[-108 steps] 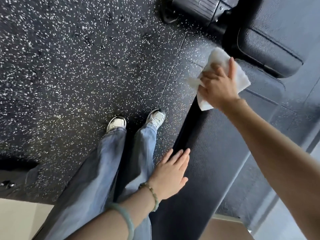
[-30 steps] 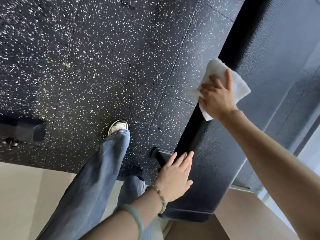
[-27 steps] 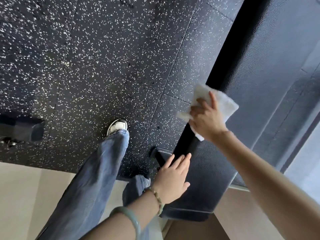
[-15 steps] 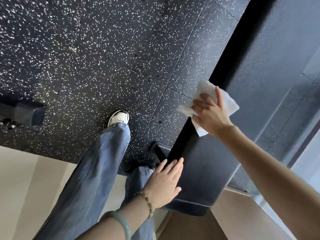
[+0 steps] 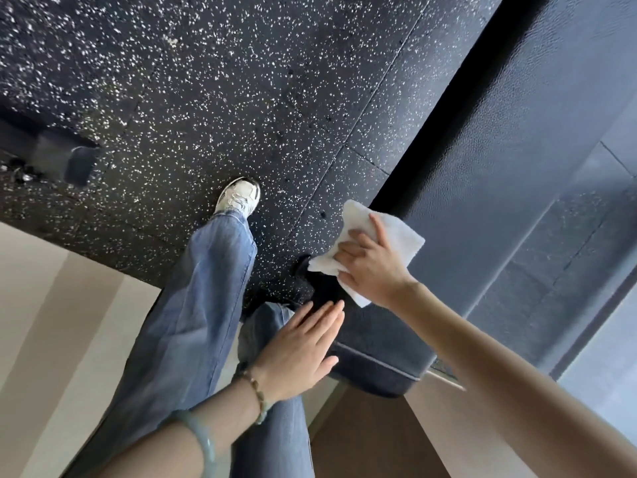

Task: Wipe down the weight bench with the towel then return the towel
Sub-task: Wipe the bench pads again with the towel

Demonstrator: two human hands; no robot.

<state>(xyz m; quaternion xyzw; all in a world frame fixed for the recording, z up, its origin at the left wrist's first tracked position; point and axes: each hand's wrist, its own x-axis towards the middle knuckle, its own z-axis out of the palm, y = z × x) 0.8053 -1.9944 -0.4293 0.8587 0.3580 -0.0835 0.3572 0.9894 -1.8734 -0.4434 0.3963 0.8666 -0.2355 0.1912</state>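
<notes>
Rumpled white towel [image 5: 403, 236] clutched by the curled right hand [image 5: 370, 267] against the black pebbled bench [image 5: 517, 167]; left hand [image 5: 300, 353] flat, empty.

White towel [image 5: 400, 232], black bench [image 5: 499, 188], white-speckled black floor [image 5: 206, 98]

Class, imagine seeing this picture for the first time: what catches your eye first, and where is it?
The white towel stands out most, bright against the dark bench, gripped by the right hand right of centre. Next comes the black floor flecked with white across the upper left, with one white shoe on it. The left hand lies open by the bench's near end.
</notes>
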